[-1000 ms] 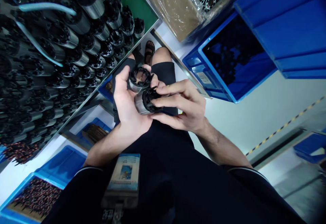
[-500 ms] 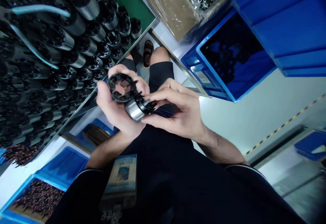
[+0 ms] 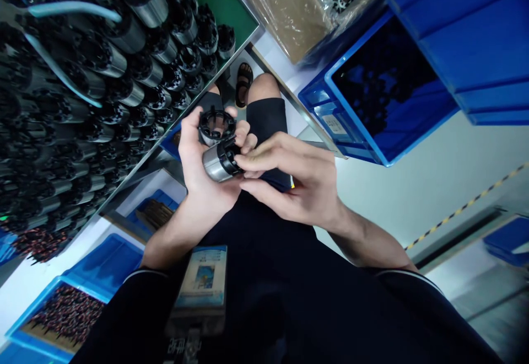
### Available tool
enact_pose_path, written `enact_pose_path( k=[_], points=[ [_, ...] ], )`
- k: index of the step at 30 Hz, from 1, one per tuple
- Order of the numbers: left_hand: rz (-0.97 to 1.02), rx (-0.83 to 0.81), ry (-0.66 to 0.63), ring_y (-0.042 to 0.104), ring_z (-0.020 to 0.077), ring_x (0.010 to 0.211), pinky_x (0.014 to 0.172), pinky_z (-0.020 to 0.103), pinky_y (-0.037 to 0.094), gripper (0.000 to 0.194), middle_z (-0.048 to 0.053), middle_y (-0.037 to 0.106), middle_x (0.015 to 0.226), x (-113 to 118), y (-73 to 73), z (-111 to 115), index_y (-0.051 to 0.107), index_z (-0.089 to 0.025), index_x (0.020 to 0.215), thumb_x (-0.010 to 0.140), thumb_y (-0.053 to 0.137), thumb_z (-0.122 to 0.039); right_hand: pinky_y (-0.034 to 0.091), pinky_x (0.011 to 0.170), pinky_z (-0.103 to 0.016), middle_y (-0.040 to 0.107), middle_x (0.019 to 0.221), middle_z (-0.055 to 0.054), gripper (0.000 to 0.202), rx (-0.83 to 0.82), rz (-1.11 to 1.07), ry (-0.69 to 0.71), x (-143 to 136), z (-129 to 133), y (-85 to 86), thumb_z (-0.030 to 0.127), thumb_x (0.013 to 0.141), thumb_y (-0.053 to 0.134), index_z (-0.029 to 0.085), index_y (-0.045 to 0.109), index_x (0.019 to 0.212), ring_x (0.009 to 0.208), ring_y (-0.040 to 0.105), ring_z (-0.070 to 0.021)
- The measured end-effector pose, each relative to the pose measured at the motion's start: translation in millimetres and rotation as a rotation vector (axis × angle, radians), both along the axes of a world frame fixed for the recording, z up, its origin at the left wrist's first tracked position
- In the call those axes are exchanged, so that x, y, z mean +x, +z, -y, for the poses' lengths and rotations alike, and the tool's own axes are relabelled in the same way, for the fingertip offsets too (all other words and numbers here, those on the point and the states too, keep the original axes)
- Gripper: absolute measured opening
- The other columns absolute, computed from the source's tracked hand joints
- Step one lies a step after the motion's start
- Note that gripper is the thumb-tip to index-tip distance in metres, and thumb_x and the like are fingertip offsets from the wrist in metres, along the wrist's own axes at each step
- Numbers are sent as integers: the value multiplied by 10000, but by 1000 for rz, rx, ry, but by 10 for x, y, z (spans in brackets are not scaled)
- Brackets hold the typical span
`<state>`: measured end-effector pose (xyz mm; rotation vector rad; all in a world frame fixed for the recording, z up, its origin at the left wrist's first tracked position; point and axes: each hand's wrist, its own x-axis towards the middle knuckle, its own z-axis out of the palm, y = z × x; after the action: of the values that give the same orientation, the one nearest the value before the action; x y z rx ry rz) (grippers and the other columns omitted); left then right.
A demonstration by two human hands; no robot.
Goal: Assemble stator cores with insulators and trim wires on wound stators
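Note:
In my left hand (image 3: 198, 165) are two motor stators, each a short silvery metal cylinder with black plastic end rings. The upper motor stator (image 3: 205, 137) has its open, toothed end turned up toward me, between my thumb and fingers. The lower motor stator (image 3: 215, 166) lies tilted across the palm, its black end pointing right. My right hand (image 3: 303, 179) is closed at that black end, with thumb and fingertips close together on its edge. Whether a small part is between those fingertips is hidden.
Many similar stators (image 3: 152, 8) stand in rows on the green-topped bench at left. A blue bin (image 3: 359, 121) with dark parts and a plastic-wrapped carton (image 3: 285, 16) are at upper right. Another blue bin (image 3: 61, 284) at lower left contains small dark-reddish parts. A light-blue cable (image 3: 74, 8) crosses the rows.
My left hand has turned slightly, so the upper stator stands more upright and shows more of its bore. My right fingers stay at the lower stator's black end. The view has shifted slightly.

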<state>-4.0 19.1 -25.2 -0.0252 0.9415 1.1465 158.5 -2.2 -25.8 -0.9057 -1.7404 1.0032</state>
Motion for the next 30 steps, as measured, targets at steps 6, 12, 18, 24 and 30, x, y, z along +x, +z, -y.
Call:
enact_pose_path(
  k=[6, 12, 18, 24, 30],
  points=[
    [-13, -109, -62, 803, 363, 956, 815, 470, 718, 485, 53, 604, 786, -14, -34, -37, 748, -266, 1175, 1098, 707, -743, 660, 660, -185, 870, 1225, -70, 190, -424, -122, 137, 138, -194, 17, 371, 1067, 997, 219, 983, 1181, 886, 804, -117],
    [-16, -73, -53, 781, 274, 815, 738, 428, 749, 298, 55, 678, 894, 31, 44, -42, 743, -278, 1177, 1181, 627, -553, 583, 576, -170, 829, 1015, -5, 205, -577, -167, 345, 212, -331, 4, 401, 1106, 959, 197, 958, 1118, 675, 672, -55],
    [-67, -32, -21, 817, 296, 909, 701, 385, 692, 320, 69, 712, 948, 25, -26, 9, 762, -267, 1147, 1116, 770, -585, 601, 684, -210, 799, 932, 7, 287, -450, -52, 388, 235, -342, 57, 476, 1139, 927, 206, 913, 1041, 745, 695, -89],
    [-109, -25, 10, 698, 267, 810, 749, 435, 640, 253, 84, 773, 1032, 4, -53, 0, 733, -303, 1077, 1116, 727, -553, 600, 725, -245, 869, 1131, -27, 175, -312, 64, 155, 163, -153, 106, 408, 1139, 923, 235, 936, 1112, 800, 706, -106],
    [-80, 70, 52, 406, 178, 608, 548, 365, 431, 512, 39, 522, 739, 67, 13, -24, 698, -278, 959, 1173, 619, -737, 672, 712, -213, 839, 1141, -20, 113, -342, -12, 32, 20, 43, 65, 320, 1114, 929, 230, 901, 1177, 838, 770, -113]
  ],
)
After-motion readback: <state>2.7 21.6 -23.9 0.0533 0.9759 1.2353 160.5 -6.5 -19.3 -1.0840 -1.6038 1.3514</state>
